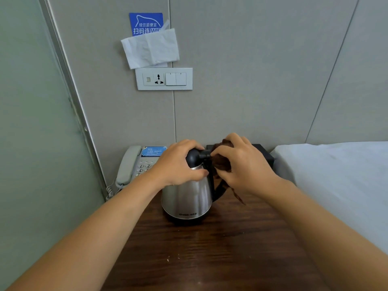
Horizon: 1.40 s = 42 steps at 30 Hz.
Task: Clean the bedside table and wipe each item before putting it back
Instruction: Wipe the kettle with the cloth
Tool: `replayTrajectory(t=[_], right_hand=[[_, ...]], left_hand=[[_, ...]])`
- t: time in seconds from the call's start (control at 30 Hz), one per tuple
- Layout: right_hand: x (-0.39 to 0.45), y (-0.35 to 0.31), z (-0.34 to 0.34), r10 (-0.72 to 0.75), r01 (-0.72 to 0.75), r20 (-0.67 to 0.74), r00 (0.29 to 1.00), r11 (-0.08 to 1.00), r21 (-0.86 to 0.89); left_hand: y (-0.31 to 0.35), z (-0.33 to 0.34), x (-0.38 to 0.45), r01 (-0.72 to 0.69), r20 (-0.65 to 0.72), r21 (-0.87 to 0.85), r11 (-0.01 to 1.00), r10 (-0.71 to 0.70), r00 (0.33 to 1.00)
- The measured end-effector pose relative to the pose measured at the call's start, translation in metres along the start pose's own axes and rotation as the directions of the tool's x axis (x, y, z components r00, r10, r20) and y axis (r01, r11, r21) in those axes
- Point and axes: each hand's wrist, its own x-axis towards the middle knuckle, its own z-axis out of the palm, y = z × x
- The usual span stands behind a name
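Observation:
A steel electric kettle (188,198) with a black lid and handle stands upright on the dark wooden bedside table (214,255). My left hand (178,162) grips the kettle's top and upper body from the left. My right hand (241,162) holds a dark brown cloth (222,162) bunched against the black handle on the kettle's right side. Part of the cloth hangs down below that hand. The handle is mostly hidden by the cloth and fingers.
A grey telephone (134,164) sits at the table's back left, a black box (265,157) at the back right. A bed with white sheet (336,181) borders the right. On the wall are a socket panel (164,79), a tissue (150,48) and a blue sign (146,23).

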Motion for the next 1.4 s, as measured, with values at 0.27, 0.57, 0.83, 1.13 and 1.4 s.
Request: replayTrajectory(t=[0.27, 0.57, 0.83, 1.13, 1.4], right_hand=[[-0.007, 0.008, -0.018, 0.122, -0.124, 0.045, 0.991, 0.992, 0.031], [0.006, 0.027, -0.005, 0.055, -0.071, 0.055, 0.997, 0.927, 0.369], [-0.024, 0.035, 0.017, 0.186, -0.131, -0.125, 0.975, 0.925, 0.356], [-0.034, 0.032, 0.024, 0.342, -0.268, -0.136, 0.930, 0.882, 0.388], [-0.007, 0.025, 0.013, 0.143, -0.111, -0.075, 0.987, 0.938, 0.328]], left_hand=[[-0.003, -0.001, 0.002, 0.010, 0.012, 0.001, 1.000, -0.010, 1.000], [-0.007, 0.001, 0.010, 0.024, 0.041, 0.053, 0.998, -0.026, 0.999], [0.004, 0.005, 0.013, 0.026, 0.041, 0.062, 0.998, -0.028, 0.999], [-0.006, 0.005, 0.005, 0.045, -0.007, 0.001, 0.999, -0.045, 0.999], [-0.004, 0.006, 0.006, 0.038, 0.009, 0.024, 0.999, -0.038, 0.999]])
